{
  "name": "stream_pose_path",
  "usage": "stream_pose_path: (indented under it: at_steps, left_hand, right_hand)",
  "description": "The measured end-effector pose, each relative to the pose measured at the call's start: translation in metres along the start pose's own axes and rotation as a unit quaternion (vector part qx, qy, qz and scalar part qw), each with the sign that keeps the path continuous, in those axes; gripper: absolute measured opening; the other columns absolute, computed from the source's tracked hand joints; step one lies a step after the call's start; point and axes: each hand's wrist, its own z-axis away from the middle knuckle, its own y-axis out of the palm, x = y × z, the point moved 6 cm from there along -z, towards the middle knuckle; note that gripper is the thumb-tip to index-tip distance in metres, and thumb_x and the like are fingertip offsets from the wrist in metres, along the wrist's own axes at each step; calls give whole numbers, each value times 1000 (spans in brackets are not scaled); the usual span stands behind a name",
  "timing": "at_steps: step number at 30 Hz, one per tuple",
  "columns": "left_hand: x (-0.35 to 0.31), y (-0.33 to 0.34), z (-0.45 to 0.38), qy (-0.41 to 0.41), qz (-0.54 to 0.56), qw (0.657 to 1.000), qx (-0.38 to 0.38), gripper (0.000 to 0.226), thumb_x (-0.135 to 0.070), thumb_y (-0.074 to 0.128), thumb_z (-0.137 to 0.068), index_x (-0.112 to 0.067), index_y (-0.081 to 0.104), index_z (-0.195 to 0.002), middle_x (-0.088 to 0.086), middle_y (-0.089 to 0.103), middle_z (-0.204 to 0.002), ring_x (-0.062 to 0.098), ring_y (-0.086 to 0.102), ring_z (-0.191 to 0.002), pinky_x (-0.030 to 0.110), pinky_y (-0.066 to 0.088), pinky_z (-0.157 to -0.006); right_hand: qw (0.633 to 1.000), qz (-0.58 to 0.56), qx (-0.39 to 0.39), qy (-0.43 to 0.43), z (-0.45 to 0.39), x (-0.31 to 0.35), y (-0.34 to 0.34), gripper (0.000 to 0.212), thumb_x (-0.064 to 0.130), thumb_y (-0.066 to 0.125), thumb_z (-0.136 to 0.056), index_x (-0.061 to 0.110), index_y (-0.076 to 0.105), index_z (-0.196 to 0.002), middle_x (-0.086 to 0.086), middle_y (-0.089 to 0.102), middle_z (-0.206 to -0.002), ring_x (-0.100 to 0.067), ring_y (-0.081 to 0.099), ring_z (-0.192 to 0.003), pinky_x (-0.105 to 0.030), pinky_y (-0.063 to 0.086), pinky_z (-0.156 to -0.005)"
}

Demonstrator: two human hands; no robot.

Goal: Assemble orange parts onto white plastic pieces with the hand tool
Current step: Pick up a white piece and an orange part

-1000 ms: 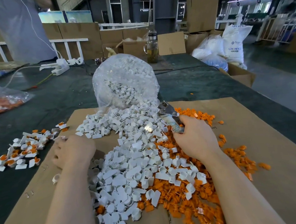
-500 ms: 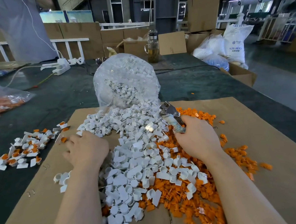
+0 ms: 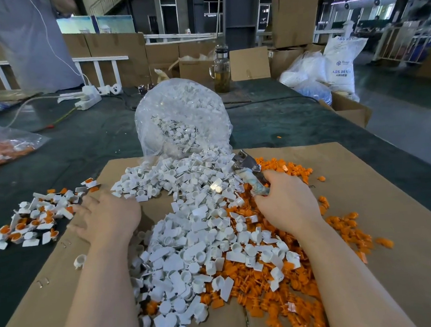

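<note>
Here the right hand curls its grip around the hand tool between the white pieces and orange parts; the left hand lies spread on the cardboard.

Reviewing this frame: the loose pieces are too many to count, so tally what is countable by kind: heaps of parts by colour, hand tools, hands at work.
white heap: 1
orange heap: 1
mixed white-and-orange heap: 1
hand tool: 1
Hands: 2, left hand and right hand
Total: 6
</note>
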Motion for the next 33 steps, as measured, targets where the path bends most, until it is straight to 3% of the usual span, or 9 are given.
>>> stream_pose_path:
  at_steps: [8,10,13,16,18,20,24,30,33]
  left_hand:
    - [-18,17,13,16,29,996,85,71,-57,42,-99,-16,25,-155,15,13,-165,37,-1,-152,61,-1,-118]
    - [-26,23,15,44,59,993,93,65,-50,45,-99,-15,30,-152,18,28,-159,38,17,-149,58,12,-120]
    - [-37,26,22,95,114,983,105,52,-29,53,-95,-16,41,-143,16,54,-135,40,55,-120,53,46,-102]
    - [-41,24,33,140,131,975,112,41,-10,48,-88,-24,56,-126,11,68,-111,41,65,-104,52,55,-89]
    - [-42,23,37,160,134,973,97,41,-3,45,-85,-26,62,-115,5,70,-100,33,69,-90,41,59,-74]
    - [-44,20,40,178,120,974,70,35,-3,48,-88,-27,66,-106,-5,67,-92,18,67,-69,27,53,-56]
    - [-50,15,40,212,117,970,31,12,-17,63,-92,-27,67,-98,-15,60,-78,1,54,-66,19,41,-53]
    - [-57,11,47,238,175,955,32,11,-24,69,-91,-34,67,-96,-21,63,-81,-2,56,-63,19,36,-50]
    - [-61,10,51,250,226,941,42,13,-24,69,-91,-36,69,-94,-20,65,-81,3,60,-61,21,37,-50]
  right_hand:
    - [994,71,25,73,1,-15,5,26,43,58,-90,23,41,-92,8,47,-78,-13,47,-67,-27,29,-47]
    - [992,84,47,86,2,-17,7,28,44,58,-90,22,43,-95,5,48,-84,-18,48,-73,-28,29,-47]
    - [990,98,55,88,3,-15,7,25,39,60,-87,22,42,-87,6,45,-78,-15,45,-66,-27,27,-46]
    - [989,98,66,84,3,-13,10,29,34,62,-85,24,38,-72,6,48,-75,-10,43,-61,-26,29,-46]
    - [989,102,72,78,2,-12,11,30,33,62,-85,26,37,-69,6,50,-75,-9,45,-61,-25,29,-46]
    - [989,99,78,74,2,-11,11,25,33,63,-84,26,42,-72,7,52,-74,-10,47,-61,-24,30,-46]
    - [992,88,67,64,2,-7,12,14,32,63,-84,25,50,-84,7,53,-77,-9,46,-61,-24,30,-46]
    - [984,119,13,129,4,-12,0,31,41,66,-86,19,56,-107,2,43,-92,-18,45,-69,-25,27,-44]
    - [984,105,23,145,4,-18,2,23,36,65,-85,20,51,-96,4,45,-80,-18,47,-68,-26,31,-48]
